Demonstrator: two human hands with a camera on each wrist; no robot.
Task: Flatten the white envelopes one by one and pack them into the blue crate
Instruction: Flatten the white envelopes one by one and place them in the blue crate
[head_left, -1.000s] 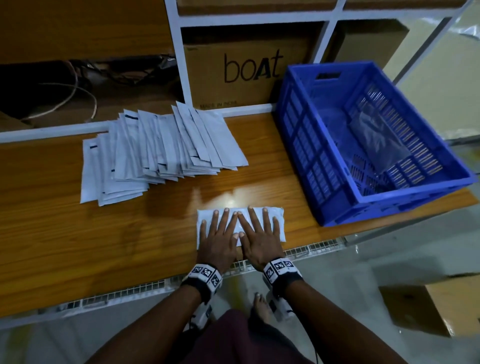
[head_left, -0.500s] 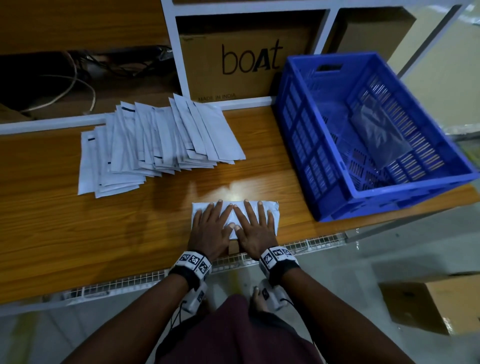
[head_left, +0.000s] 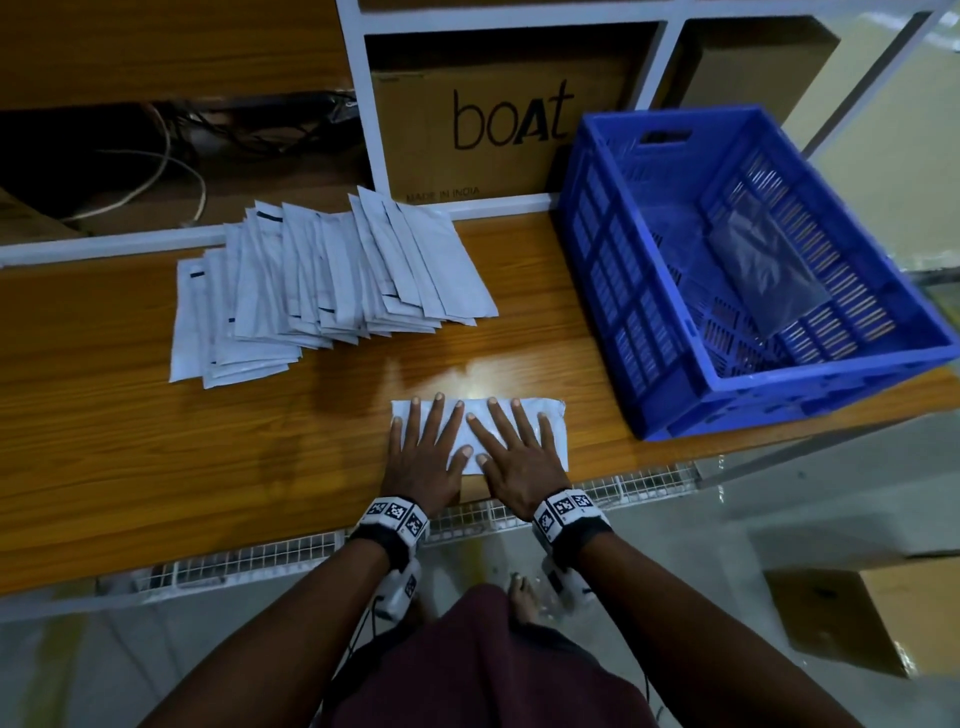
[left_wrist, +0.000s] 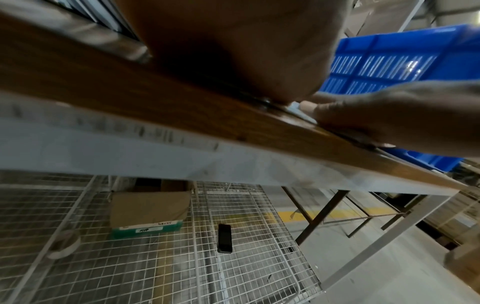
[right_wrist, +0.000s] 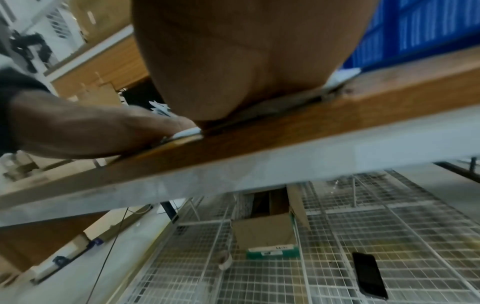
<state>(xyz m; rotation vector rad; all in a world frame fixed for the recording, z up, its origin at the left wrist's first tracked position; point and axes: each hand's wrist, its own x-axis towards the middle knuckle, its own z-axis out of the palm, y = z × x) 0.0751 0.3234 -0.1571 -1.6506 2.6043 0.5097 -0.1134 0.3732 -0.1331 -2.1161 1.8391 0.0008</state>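
Both flat hands, left hand (head_left: 423, 457) and right hand (head_left: 519, 457), press the envelope (head_left: 551, 426) lying left-right.

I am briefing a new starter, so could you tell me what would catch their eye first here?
Both hands, left hand and right hand, press flat on one white paper envelope at the wooden table's near edge. Right of them sits a big blue plastic crate; behind-left lies a fanned pile of white envelopes.

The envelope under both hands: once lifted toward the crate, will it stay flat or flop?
Probably flops: the envelope looks thin and crinkled, with both hands' spread fingers pressing it flat. Likely very light. It may slide easily, since the wooden tabletop looks glossy.
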